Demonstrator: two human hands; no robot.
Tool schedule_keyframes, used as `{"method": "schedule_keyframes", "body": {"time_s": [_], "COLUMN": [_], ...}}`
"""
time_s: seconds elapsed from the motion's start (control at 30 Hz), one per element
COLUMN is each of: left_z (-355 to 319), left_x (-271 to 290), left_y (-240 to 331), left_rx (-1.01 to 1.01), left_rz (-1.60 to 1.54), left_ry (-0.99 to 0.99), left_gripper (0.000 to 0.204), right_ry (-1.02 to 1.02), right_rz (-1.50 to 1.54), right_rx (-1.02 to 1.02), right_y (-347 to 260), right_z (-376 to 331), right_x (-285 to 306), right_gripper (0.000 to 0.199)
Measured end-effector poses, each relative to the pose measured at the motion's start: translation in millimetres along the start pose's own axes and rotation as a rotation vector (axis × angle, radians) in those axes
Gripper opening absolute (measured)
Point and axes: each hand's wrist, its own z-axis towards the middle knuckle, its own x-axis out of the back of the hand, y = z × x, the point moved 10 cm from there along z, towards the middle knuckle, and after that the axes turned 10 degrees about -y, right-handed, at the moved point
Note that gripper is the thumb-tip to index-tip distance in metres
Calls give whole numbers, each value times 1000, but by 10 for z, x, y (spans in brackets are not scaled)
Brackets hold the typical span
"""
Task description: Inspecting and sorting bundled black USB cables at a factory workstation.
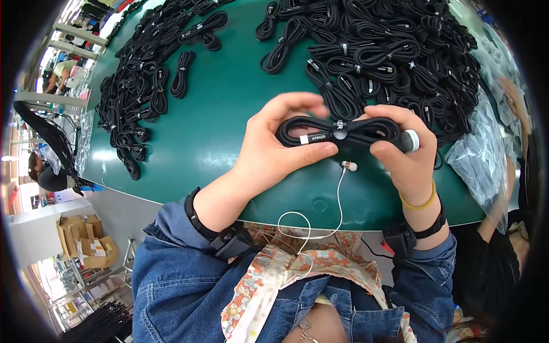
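Observation:
In front of me a coiled black braided cable is held level between both hands, above the table's near edge. A black strap wraps its middle, and a white-tipped connector end lies along its left half. My left hand is closed round the left loop, thumb along the lower side; its raised fingertips are slightly blurred. Gripping the right loop is my right hand, with fingers above and thumb below. A small round white-and-black object sits against the right palm; I cannot make out its kind.
A large heap of coiled cables covers the green table's far right; another pile lies left. A white earphone rests near the edge, its wire trailing toward me. Clear plastic bags and another person's hand are at right.

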Motion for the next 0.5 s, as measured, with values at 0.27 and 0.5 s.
{"method": "schedule_keyframes", "body": {"time_s": [0.27, 0.5], "left_z": [-51, -38], "left_x": [10, -122], "left_y": [-52, 76], "left_rx": [124, -120], "left_rz": [49, 89], "left_ry": [-102, -182], "left_gripper": [50, 58], "right_ry": [-103, 18], "right_rz": [-55, 34], "right_rx": [8, -166], "right_y": [-78, 127], "right_z": [21, -34], "right_x": [-78, 21], "right_gripper": [20, 17]}}
